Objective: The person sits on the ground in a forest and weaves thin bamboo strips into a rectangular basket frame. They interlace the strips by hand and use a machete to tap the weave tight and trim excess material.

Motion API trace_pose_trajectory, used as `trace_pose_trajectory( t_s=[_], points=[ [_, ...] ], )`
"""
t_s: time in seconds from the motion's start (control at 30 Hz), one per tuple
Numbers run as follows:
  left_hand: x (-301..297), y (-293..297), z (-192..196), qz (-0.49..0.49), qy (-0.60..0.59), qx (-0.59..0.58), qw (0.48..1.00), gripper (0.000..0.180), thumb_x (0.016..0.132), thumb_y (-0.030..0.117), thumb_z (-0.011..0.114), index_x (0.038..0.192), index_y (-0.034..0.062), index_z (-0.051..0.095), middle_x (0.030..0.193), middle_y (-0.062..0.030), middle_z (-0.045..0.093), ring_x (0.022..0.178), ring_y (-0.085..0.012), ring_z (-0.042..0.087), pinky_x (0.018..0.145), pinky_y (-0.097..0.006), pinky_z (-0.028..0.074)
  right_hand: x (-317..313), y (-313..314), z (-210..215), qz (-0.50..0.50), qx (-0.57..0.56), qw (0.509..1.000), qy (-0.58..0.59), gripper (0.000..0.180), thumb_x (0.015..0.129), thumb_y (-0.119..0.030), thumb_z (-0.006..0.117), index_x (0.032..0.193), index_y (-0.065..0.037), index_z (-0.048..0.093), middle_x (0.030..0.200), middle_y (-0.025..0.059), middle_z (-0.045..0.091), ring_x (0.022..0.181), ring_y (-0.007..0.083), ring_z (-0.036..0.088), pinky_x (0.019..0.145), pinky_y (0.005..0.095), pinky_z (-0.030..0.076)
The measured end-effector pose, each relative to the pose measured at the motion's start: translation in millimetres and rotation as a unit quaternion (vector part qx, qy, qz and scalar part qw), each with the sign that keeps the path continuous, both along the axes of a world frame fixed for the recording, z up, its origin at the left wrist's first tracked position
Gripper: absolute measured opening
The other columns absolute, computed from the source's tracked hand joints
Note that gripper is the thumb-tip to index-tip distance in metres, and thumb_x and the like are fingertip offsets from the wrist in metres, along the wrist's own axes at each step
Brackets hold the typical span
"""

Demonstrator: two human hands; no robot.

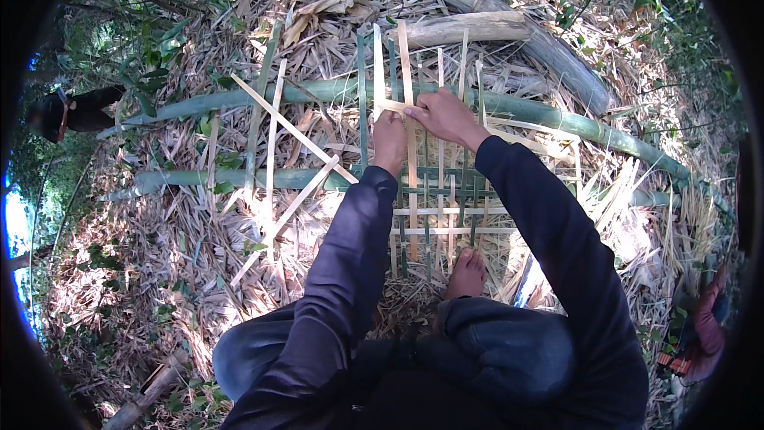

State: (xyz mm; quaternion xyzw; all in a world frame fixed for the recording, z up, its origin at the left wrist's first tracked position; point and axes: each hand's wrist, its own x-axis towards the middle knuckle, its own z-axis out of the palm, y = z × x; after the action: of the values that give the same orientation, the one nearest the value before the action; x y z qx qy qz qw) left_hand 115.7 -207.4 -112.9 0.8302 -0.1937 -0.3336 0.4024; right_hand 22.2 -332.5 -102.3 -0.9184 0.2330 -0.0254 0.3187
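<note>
A lattice of split bamboo strips [427,211], pale and green, lies before me, its crosswise strips passing among the upright ones. At its upper part my left hand [389,142] is closed on a short pale bamboo strip [391,105]. My right hand [446,117] pinches the same strip, thumb and fingertips close to the left hand. Just behind this strip, upright strips rise past the upper green bamboo pole [318,91]. The strip's lower run and ends are hidden by my fingers. My bare foot [467,273] rests at the lattice's near edge.
A lower bamboo pole [187,178] runs beneath the lattice. Loose strips [298,134] cross the poles on the left. Thick grey bamboo stems [557,56] lie beyond. Dry leaf litter [151,247] covers the ground. Another person's dark sleeve [95,107] shows at far left.
</note>
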Motion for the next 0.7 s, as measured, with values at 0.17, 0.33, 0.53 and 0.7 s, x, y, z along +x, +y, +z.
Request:
trace_pose_trajectory(
  t_s=[0.17,0.33,0.53,0.7],
  points=[
    [-5.6,-2.5,-7.1,0.088,0.134,-0.174,0.972,0.029,0.098,0.007,0.044,0.123,-0.0003,0.056,0.110,-0.0112,0.063,0.098,-0.0184,0.059,0.083,-0.032,0.045,7.9,8.4,7.8,-0.037,0.055,0.997,-0.041,0.039,0.091,-0.038,0.064,0.074,-0.003,0.064,0.071,0.0202,0.062,0.078,0.0399,0.060,0.073,0.0486,0.047],
    [6.1,-14.9,-7.3,0.060,0.155,-0.114,0.979,0.031,0.097,0.011,0.047,0.125,-0.0010,0.056,0.104,-0.0102,0.065,0.095,-0.0176,0.060,0.081,-0.032,0.045,7.0,4.1,-8.1,-0.074,0.066,0.990,-0.105,0.045,0.090,-0.035,0.066,0.067,0.001,0.052,0.062,0.0188,0.052,0.060,0.0382,0.050,0.059,0.0462,0.041],
    [39.0,-13.9,-50.7,0.101,0.044,-0.057,0.992,0.023,0.093,0.015,0.056,0.105,-0.0028,0.065,0.085,-0.0094,0.065,0.078,-0.0163,0.060,0.070,-0.034,0.047,16.4,12.8,-16.9,-0.094,0.066,0.982,-0.149,0.041,0.091,-0.031,0.064,0.069,0.002,0.053,0.063,0.0203,0.053,0.059,0.0403,0.052,0.057,0.0489,0.038],
    [39.2,-18.3,-50.2,0.141,0.106,-0.085,0.981,0.020,0.089,0.013,0.061,0.093,-0.0045,0.069,0.075,-0.0092,0.069,0.065,-0.0169,0.063,0.062,-0.033,0.047,12.6,9.2,-25.7,-0.126,0.044,0.972,-0.193,0.039,0.092,-0.028,0.063,0.070,0.002,0.050,0.063,0.0196,0.050,0.059,0.0394,0.050,0.057,0.0486,0.037]
  ],
)
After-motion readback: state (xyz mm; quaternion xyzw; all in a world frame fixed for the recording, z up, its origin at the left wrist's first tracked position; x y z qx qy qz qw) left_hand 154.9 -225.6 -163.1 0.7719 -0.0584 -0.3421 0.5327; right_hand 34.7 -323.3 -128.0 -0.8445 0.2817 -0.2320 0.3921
